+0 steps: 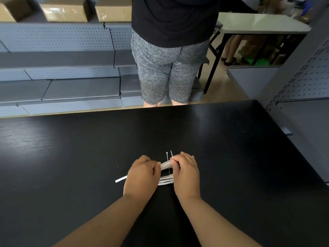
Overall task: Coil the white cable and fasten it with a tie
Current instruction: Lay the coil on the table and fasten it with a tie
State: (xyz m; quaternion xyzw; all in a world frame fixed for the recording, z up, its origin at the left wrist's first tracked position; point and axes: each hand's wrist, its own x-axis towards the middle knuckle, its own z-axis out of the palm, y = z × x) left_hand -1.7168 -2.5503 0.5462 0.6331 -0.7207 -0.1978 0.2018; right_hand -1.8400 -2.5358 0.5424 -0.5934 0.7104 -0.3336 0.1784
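Observation:
The white cable (166, 180) lies folded into a flat bundle of several strands on the black table (71, 157). My left hand (142, 175) covers and grips the bundle's left part, and one loose cable end (121, 179) sticks out to its left. My right hand (186, 171) grips the bundle's right part, its fingers curled over the strands. A thin white tie (168, 155) runs across the bundle between my hands; its two ends stick up past the cable by my right fingertips.
A person in a black shirt and grey shorts (169, 68) stands just beyond the table's far edge. Grey perforated shelving (58, 68) with cardboard boxes (65, 9) lies behind to the left. A folding table (263, 24) stands at the back right.

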